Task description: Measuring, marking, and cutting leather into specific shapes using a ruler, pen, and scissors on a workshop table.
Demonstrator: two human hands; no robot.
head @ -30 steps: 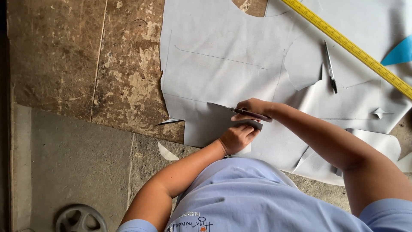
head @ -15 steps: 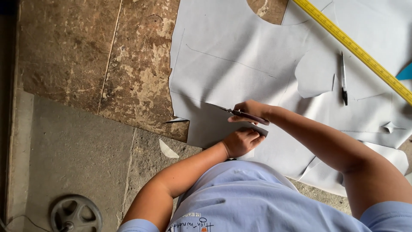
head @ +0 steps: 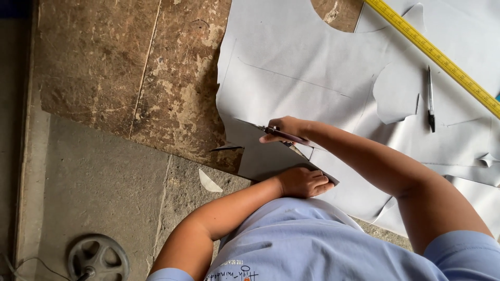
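Two hands work on one large sheet of grey paper (head: 312, 57) spread over a worn brown tabletop (head: 130, 67). The right hand (head: 284, 129) is closed around the dark handles of a pair of scissors (head: 263, 127), whose blades point left toward the sheet's edge, with the tip lying over the paper near that edge. The left hand (head: 304, 182) lies just below the scissors, palm down with its fingers bent, pressing on the lower part of the same sheet close to the person's body; it grips nothing that can be made out. A pencilled line runs across the paper above the right hand. Off to the right, well apart from both hands, a black pen (head: 430, 99) rests on the paper, and a yellow ruler (head: 432, 52) slants across the upper right corner. On the grey floor below the tabletop's edge lie a small white paper scrap (head: 209, 182) and a dark metal wheel (head: 98, 257).
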